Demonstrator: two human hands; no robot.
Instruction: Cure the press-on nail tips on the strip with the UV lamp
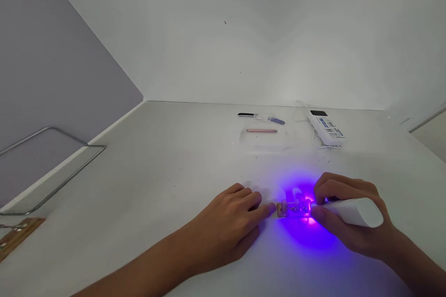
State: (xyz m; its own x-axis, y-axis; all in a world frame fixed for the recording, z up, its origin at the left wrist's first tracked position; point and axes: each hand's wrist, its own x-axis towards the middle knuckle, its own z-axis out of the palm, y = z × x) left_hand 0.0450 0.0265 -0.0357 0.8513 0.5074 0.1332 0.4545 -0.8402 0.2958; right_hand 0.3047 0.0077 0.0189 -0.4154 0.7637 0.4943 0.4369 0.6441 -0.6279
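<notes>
My right hand [365, 209] is closed around a white handheld UV lamp [357, 212], held low and tilted. Its tip gives off a violet-blue light. Under that glow lies a short strip [294, 209] with small shiny bits along it; the light washes out its detail. At the strip's left end is a tan, rounded piece [279, 209]. The outstretched index finger of my left hand [232, 222] reaches this end and seems to touch it. My left hand's other fingers rest loosely bent on the white table, with nothing seen in them.
Toward the back lie a pink pen [261, 131], a black-handled slim tool [247, 114] and a blue-grey tool [276, 120]. A white power bank [326, 127] with a thin cable sits right of them. A wire frame [75, 174] and a brown board [21, 236] are at left.
</notes>
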